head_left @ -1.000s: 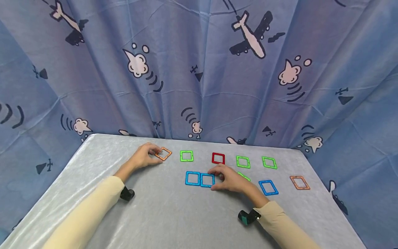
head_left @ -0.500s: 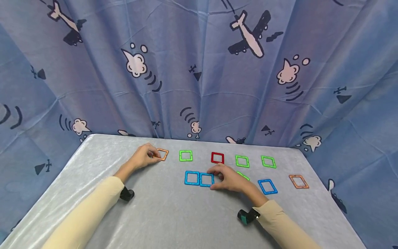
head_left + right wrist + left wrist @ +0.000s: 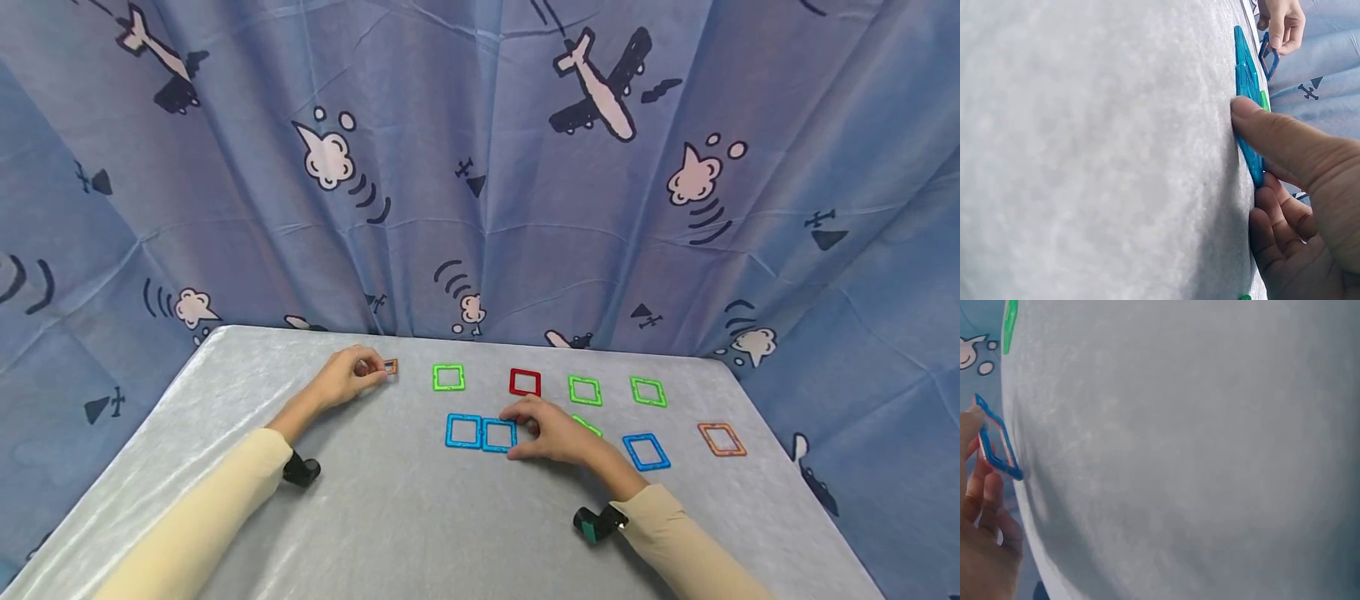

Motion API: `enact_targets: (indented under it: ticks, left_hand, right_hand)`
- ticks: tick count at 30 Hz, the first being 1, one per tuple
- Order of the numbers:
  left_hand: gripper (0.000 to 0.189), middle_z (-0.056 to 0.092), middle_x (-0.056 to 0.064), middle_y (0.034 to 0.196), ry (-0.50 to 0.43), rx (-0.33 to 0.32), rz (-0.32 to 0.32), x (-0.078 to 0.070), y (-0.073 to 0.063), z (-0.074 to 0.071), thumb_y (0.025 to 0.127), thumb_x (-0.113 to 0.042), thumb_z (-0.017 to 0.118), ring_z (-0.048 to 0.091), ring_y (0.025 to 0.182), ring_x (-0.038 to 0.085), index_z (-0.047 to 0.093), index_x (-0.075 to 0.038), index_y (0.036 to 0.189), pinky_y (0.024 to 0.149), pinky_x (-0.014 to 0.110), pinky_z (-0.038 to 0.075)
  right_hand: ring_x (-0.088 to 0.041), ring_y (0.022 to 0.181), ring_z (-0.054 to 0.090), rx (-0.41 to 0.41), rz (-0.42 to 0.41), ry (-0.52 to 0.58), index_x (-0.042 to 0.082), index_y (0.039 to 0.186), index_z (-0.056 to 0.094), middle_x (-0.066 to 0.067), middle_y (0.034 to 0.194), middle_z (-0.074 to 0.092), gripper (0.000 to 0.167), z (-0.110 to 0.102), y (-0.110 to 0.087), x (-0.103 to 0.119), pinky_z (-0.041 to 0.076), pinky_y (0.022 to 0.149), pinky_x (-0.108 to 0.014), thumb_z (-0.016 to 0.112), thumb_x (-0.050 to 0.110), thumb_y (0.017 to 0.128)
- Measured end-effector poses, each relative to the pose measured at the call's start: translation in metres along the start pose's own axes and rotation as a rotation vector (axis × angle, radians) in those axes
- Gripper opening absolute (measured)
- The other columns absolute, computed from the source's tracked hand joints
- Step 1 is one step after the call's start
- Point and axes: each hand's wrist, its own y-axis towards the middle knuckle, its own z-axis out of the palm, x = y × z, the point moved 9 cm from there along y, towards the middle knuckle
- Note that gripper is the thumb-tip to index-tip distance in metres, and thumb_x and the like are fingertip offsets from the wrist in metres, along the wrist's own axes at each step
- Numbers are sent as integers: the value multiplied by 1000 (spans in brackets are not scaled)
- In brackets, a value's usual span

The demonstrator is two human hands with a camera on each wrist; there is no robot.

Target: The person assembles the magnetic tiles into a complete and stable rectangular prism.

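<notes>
My left hand (image 3: 339,382) pinches a magnetic tile (image 3: 395,367) at the back left of the table. Its frame looks orange in the head view, while the left wrist view shows a blue face on the tile (image 3: 1007,469) with pinkish-orange along its inner edges. Tilted up, the tile stands at an angle in the fingers. My right hand (image 3: 551,429) grips the right edge of a blue square tile (image 3: 486,434), thumb at the near corner and fingers at the far one. Against that tile's left side lies another blue square tile (image 3: 451,431), edge to edge.
Along the back lie a green tile (image 3: 448,389), a red tile (image 3: 525,372) and two more green ones. A further green tile (image 3: 588,424) is partly hidden behind my right hand. To the right are a blue tile (image 3: 647,452) and an orange tile (image 3: 722,439). A curtain hangs behind the table.
The tile in my left hand has turned, from its open diamond face to a narrow, mostly hidden view. My right hand and the joined blue tiles have stayed put.
</notes>
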Motion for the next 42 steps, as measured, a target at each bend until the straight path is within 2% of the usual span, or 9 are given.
enact_targets:
  ticks: [3, 10, 16, 25, 31, 42]
  left_hand:
    - [9, 65, -1, 82, -8, 8, -9, -4, -1, -4, 91, -7, 77, 57, 74, 20, 70, -8, 86, 67, 34, 46]
    - [5, 67, -2, 81, 3, 17, -11, -8, 0, -12, 94, -8, 73, 59, 73, 19, 72, -6, 90, 65, 32, 46]
    - [5, 67, -4, 78, 26, -4, 0, -13, 0, -17, 93, -9, 75, 61, 73, 18, 75, -7, 88, 66, 32, 48]
    - [5, 67, -5, 79, 15, -26, -45, -14, -7, -22, 93, -12, 76, 63, 74, 16, 76, -10, 88, 69, 33, 52]
    - [7, 67, -4, 80, 7, -47, -67, -16, -12, -24, 94, -14, 75, 63, 75, 17, 77, -8, 90, 71, 33, 52]
    - [7, 65, -7, 73, -13, -95, -51, -31, -22, -24, 89, -11, 78, 62, 68, 15, 76, -13, 83, 64, 27, 51]
  right_hand:
    - [-21, 102, 56, 2, 9, 2, 8, 129, 67, -3, 116, 59, 53, 1, 0, 0, 51, 90, -38, 88, 23, 83]
    - [-21, 102, 55, -1, 0, -12, 8, 129, 67, -4, 117, 59, 53, 0, 1, 2, 51, 89, -39, 88, 22, 83]
    - [-22, 102, 56, 1, 1, -8, 8, 129, 68, -3, 116, 59, 53, 1, 0, 2, 51, 89, -39, 88, 22, 82]
    - [-23, 102, 56, 1, -6, 7, 7, 129, 68, -3, 116, 59, 53, 1, 1, 3, 51, 89, -39, 88, 22, 82]
    - [-24, 102, 56, -5, -12, 11, 7, 128, 68, -4, 116, 60, 53, -1, 0, 2, 51, 89, -40, 89, 22, 82]
    - [-22, 102, 56, -8, -14, 9, 8, 128, 68, -2, 115, 59, 53, 0, 1, 1, 51, 89, -40, 89, 23, 82]
